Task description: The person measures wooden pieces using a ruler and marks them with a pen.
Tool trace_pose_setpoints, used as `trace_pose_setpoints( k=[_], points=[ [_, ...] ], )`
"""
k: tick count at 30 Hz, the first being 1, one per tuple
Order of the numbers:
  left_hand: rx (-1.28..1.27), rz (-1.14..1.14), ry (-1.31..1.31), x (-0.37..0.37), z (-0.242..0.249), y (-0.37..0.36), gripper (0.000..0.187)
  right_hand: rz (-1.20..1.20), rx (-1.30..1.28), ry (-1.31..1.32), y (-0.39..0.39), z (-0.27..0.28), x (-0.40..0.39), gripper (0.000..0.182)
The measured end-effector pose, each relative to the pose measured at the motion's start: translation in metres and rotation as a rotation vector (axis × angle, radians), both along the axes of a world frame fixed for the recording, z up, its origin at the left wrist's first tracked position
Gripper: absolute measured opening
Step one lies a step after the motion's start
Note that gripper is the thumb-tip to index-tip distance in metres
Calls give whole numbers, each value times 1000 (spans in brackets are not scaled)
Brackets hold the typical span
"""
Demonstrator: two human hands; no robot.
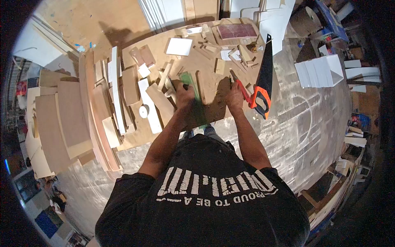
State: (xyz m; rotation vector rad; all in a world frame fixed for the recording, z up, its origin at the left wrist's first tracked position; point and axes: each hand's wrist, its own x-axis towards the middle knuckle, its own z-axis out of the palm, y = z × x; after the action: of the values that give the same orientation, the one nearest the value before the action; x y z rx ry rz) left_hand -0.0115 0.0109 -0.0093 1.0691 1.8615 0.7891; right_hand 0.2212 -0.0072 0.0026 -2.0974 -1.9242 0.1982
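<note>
My left hand (184,95) is at the middle of the wooden workbench (135,142), its fingers closed on or beside a green translucent strip (193,92); what it grips is too small to tell. To its right, my right hand (235,98) has its fingers wrapped round a tool with red handles (244,91). The tool's dark tip points up and away from me. Just right of that tool lies a handsaw (263,78) with an orange and black handle, its dark blade pointing away.
Wood offcuts (162,103) and a white square (179,46) lie on the bench. A reddish block (236,31) is at the far edge. Long boards (70,115) stand at the left. White panels (319,72) are on the right, above the grey floor (296,123).
</note>
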Motion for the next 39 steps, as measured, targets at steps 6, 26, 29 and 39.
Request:
trace_pose_setpoints(
  k=[6, 26, 29, 39],
  points=[
    [508, 18, 602, 9, 6, 9, 50, 63, -197, 39, -1, -7, 12, 59],
    [608, -400, 317, 60, 7, -12, 40, -306, -106, 1495, -14, -14, 12, 20],
    [561, -459, 246, 54, -13, -7, 30, -275, -167, 1548, -1, -28, 10, 20],
    [503, -410, 76, 47, -16, 3, 17, -68, -37, 1324, 28, -36, 5, 14]
  ],
)
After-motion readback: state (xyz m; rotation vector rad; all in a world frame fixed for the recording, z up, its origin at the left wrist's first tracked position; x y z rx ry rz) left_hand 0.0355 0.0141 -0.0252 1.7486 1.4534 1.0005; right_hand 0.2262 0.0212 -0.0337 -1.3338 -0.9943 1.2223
